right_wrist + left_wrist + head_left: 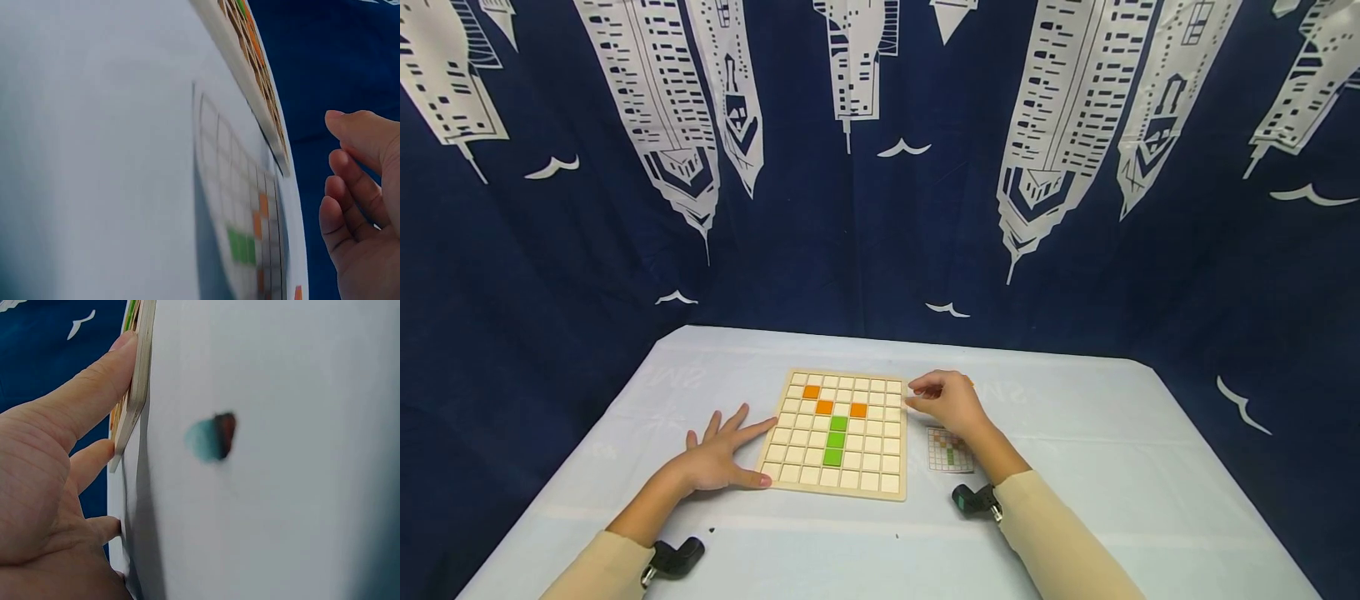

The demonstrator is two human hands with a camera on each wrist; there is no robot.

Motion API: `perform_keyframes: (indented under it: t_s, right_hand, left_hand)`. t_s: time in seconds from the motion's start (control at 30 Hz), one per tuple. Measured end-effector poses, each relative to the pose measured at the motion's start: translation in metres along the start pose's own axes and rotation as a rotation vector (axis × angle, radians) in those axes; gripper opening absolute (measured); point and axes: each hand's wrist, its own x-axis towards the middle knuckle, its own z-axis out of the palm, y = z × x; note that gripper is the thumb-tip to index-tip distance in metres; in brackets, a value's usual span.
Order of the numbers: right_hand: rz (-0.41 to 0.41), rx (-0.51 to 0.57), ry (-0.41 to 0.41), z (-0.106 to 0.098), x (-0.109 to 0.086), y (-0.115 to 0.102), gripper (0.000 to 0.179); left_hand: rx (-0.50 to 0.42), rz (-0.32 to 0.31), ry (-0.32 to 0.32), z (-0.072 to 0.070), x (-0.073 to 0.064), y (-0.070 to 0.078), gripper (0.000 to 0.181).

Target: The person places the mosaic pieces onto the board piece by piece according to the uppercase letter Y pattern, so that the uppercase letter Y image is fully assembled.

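A square wooden grid board (872, 492) lies on the table, filled with cream squares. Three orange tiles (858, 410) sit in its upper rows, and three green tiles (837, 439) form a column below them. My left hand (718, 458) is spread at the board's left side, with the thumb and a finger touching its edge; the left wrist view shows the thumb (103, 381) against the rim. Just off the board's upper right edge hovers my right hand (951, 402), fingers loosely bent. Nothing shows between its thumb and fingers (350, 181) in the right wrist view.
A small printed grid card (942, 457) with orange and green squares lies right of the board, partly under the right forearm; it bends upward in the right wrist view. An orange piece (972, 383) peeks out behind the right hand. A dark blue patterned curtain (865, 217) hangs behind the white table (1060, 417).
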Motion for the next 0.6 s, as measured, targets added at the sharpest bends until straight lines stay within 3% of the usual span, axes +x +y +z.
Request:
perform_keyframes:
  t_s: [0.23, 0.6]
  right_hand:
    - [-0.004, -0.022, 0.046, -0.010, -0.004, 0.013, 0.025]
    - [-0.015, -0.046, 0.060, -0.031, -0.006, 0.029, 0.024]
  left_hand:
    - [-0.001, 0.003, -0.003, 0.000, 0.001, -0.002, 0.112]
    - [0.024, 0.008, 0.009, 0.000, 0.000, 0.002, 0.106]
